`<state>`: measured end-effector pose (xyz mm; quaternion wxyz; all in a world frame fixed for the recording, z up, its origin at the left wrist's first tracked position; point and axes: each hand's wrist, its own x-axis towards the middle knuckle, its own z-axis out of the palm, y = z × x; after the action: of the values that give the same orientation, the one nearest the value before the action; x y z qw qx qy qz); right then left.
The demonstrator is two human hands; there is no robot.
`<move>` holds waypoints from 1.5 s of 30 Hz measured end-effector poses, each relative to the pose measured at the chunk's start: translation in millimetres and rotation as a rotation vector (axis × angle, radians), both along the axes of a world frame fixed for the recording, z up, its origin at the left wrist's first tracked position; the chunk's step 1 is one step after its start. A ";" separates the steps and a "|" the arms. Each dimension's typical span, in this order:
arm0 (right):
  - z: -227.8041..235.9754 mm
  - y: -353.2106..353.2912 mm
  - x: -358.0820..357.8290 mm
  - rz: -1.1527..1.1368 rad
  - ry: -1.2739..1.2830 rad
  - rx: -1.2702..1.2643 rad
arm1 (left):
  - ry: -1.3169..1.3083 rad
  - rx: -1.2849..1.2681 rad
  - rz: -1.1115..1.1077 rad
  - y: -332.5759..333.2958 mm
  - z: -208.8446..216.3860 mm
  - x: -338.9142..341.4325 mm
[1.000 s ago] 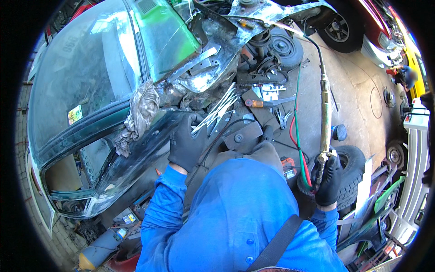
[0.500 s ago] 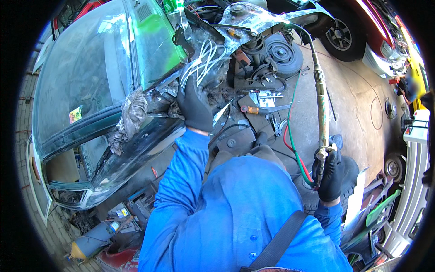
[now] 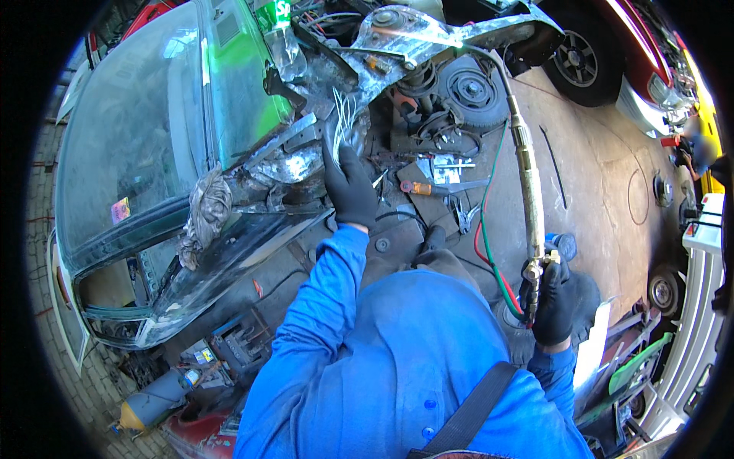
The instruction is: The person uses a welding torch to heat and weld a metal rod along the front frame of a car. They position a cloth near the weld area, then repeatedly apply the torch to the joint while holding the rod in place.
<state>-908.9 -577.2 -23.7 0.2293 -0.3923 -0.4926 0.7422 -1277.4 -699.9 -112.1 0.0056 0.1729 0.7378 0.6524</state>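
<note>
My left hand (image 3: 352, 187), in a black glove, is closed round a looped bundle of thin, pale welding wire (image 3: 345, 122). The wire sticks up beside the bare metal at the car's front corner. On the right, my gloved right hand (image 3: 553, 302) grips a long brass-coloured gas torch (image 3: 527, 172) by its valve end. Red and green hoses (image 3: 492, 256) run from it. Its bent neck reaches away to a bright glow at the tip, over the bare metal strut tower (image 3: 394, 38). A crumpled grey rag (image 3: 208, 210) hangs on the car's edge at the left.
The green car body (image 3: 237, 92) with its dusty windscreen (image 3: 130, 122) fills the left. A wheel (image 3: 472, 90), an orange-handled tool (image 3: 417, 187) and pliers (image 3: 464, 216) lie on the floor ahead. A plastic bottle (image 3: 287, 53) stands on the car. Another person (image 3: 697, 157) is far right.
My left hand has moved right and slightly nearer, and the wire bundle now stands narrower and more upright. The torch has shifted a little left. The view has turned slightly.
</note>
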 end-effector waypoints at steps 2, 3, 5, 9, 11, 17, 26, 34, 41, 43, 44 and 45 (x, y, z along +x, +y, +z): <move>-1.6 1.2 -0.4 -0.007 -0.057 0.017 | 0.076 -0.203 -0.020 -5.9 -1.7 11.0; 0.5 3.2 0.3 -0.006 -0.082 -0.006 | 0.111 -0.192 0.003 -5.6 -1.4 16.9; 3.1 6.8 -3.2 0.044 -0.070 0.028 | 0.095 -0.279 -0.041 -7.6 4.6 19.2; 10.2 14.3 -12.7 0.103 -0.075 0.099 | 0.256 -0.471 -0.073 -6.9 27.9 -1.0; 12.4 17.2 -15.7 0.091 -0.079 0.085 | 0.286 -0.484 -0.062 -6.2 41.1 -11.6; 6.7 22.2 -20.1 0.080 -0.076 0.126 | 0.161 -0.099 0.058 -2.4 69.0 -40.7; 0.4 45.8 -14.6 0.128 -0.053 0.050 | -0.625 0.872 0.005 9.7 43.5 23.9; -3.3 72.2 -20.5 0.125 -0.067 0.060 | -0.334 0.776 0.012 38.5 46.0 0.4; -0.7 84.0 -25.7 0.135 -0.051 0.078 | -0.038 0.238 0.194 43.2 45.8 -18.8; -4.2 85.5 -24.2 0.123 -0.046 0.074 | -0.084 0.336 0.113 46.4 33.1 -7.9; -5.8 87.1 -22.4 0.123 -0.037 0.056 | -0.013 0.410 0.035 47.6 24.8 -1.9; -7.8 88.6 -21.1 0.121 0.016 0.026 | -0.078 0.437 0.048 49.2 15.7 4.1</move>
<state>-930.1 -488.7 -31.6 0.1931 -0.3531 -0.5231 0.7513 -1273.3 -650.7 -96.4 -0.0192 0.1269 0.5821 0.8029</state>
